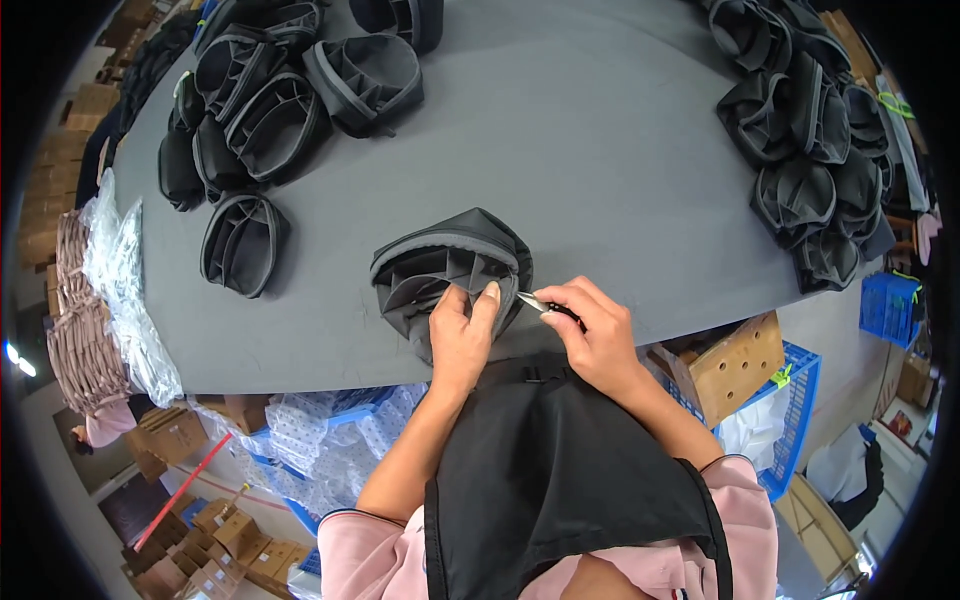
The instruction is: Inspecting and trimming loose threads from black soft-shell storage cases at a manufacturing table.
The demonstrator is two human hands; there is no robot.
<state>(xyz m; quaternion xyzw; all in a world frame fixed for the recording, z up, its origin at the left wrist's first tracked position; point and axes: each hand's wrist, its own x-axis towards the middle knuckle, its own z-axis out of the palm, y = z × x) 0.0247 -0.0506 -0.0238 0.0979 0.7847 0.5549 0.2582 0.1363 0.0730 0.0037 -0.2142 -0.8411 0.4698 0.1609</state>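
In front of me on the grey table lies a black fabric pouch (455,225), its mouth facing me and thin dividers showing inside. My left hand (462,335) pinches the pouch's rim, thumb uppermost. Close to that same edge, my right hand (592,330) is closed around a pair of thread snips (535,301) with silver blades and a dark handle. The tips of the snips point left and sit at the pouch's edge beside my left thumb. Whether the blades touch any thread is too small to tell.
Similar black pouches are heaped at the far left (280,125) and far right (795,200) of the table (580,150). One pouch (243,245) stands apart on the left. Clear plastic bags (125,280) hang over the left edge. Below the right edge is a blue crate (800,410).
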